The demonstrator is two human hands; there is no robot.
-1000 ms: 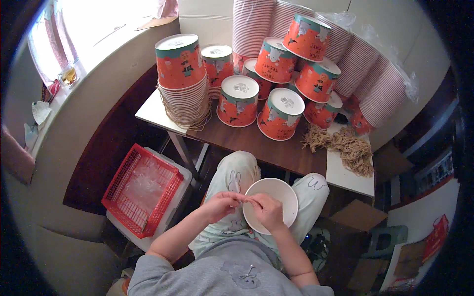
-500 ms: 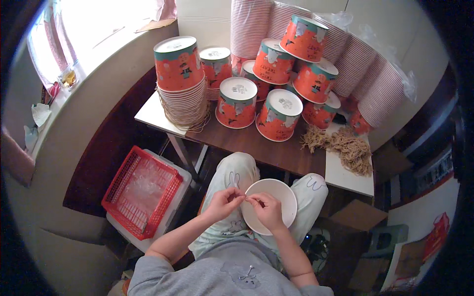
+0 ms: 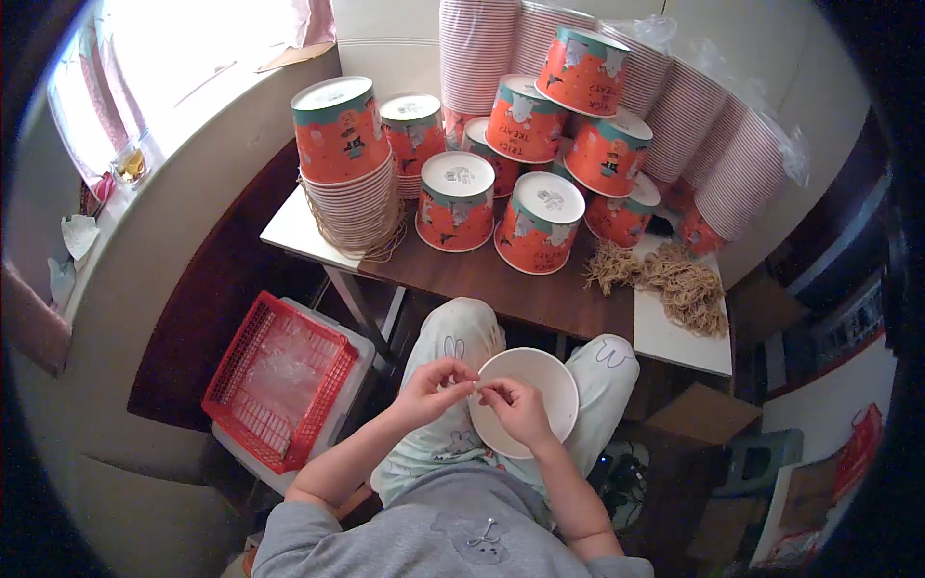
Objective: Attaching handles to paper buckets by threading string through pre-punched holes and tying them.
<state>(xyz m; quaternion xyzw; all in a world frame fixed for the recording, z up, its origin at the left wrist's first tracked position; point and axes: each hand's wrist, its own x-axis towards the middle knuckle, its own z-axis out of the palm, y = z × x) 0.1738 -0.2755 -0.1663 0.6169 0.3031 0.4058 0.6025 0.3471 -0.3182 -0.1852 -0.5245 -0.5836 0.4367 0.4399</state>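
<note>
Over the person's lap, below the near edge of the bench (image 3: 501,279), an open white-lined paper bucket (image 3: 528,400) lies tilted with its mouth toward the camera. The left hand (image 3: 434,390) and right hand (image 3: 515,409) meet at the bucket's near-left rim; the fingers (image 3: 461,378) of each hand are pressed together as if pinching something very thin between them, though whatever is pinched is too fine to make out.

On the bench stand upturned orange printed buckets (image 3: 535,222), some piled two high, a tall nested stack of buckets (image 3: 349,164) at the left, and a loose heap of tan string (image 3: 674,279) at the right. Striped sleeves of nested cups (image 3: 482,48) lean against the wall behind. A red basket (image 3: 279,380) sits on the floor to the left.

Likely hazards, as judged from this arrangement:
- The bucket appears to rest only on the knees and against the hands, so a hard pull at its rim could roll it off the lap.
- The pinched item could slip from the fingertips.
- A knock to the bench could topple the piled buckets.
</note>
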